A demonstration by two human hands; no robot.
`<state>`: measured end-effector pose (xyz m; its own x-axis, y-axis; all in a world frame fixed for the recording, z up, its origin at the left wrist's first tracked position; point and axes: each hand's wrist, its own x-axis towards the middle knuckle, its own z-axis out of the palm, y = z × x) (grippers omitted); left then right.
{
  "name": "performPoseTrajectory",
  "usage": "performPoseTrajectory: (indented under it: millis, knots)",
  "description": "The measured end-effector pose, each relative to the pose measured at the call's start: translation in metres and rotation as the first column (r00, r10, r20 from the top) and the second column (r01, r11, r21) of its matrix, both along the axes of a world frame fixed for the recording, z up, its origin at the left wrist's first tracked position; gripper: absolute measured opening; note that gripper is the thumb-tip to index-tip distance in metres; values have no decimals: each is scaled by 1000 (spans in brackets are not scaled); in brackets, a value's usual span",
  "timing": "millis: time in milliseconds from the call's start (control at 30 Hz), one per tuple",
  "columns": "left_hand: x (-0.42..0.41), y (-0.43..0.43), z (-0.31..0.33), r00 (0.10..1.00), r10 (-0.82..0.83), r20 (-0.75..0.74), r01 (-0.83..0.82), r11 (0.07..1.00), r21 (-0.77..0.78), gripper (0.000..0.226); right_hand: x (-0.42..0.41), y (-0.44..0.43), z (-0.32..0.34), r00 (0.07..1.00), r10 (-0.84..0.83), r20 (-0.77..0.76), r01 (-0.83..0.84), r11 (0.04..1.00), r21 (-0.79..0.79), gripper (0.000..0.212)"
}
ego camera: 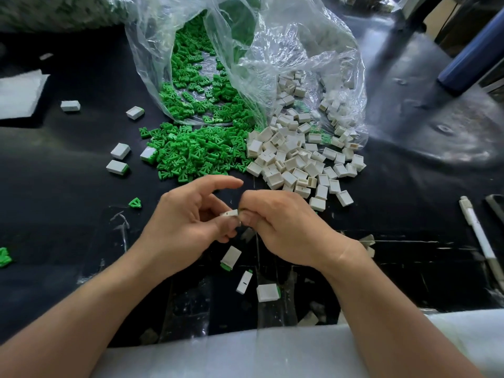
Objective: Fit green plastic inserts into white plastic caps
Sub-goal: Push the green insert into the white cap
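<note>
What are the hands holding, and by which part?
One white cap: the left hand pinches its left end, the right hand its right end.

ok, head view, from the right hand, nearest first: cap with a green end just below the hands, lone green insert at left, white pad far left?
1. cap with a green end, just below and left of the right hand.
2. lone green insert, left, past the left hand.
3. white pad, far left edge, farthest.
</note>
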<state>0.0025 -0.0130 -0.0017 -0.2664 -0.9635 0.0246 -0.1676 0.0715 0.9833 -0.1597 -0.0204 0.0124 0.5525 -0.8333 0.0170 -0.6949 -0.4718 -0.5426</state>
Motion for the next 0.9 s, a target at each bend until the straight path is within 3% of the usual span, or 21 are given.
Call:
performPoseTrajectory:
  millis: [100,233,367,500,633,900]
  knots:
    - [-2,-2,5,991,20,-134,-15,999,39,36,-3,-2,0,964,-128,235,107,989,104,20]
    - [-7,-5,5,977,70,-201,-58,996,63,27,-4,-4,1,813,-402,421,214,879,426,45]
    - [-8,-5,4,963,93,-254,-85,995,43,15,-1,-5,2,650,-569,504,89,716,693,53]
    - [-8,-5,4,957,94,-275,-85,995,45,13,5,-3,3,638,-567,521,-96,612,785,55]
    - [-8,-5,4,949,106,-295,-94,994,57,25,10,0,5,638,-554,534,-225,529,818,55]
    - [-9,-4,5,935,89,-342,-81,996,38,33,12,2,4,612,-586,532,-203,533,821,46]
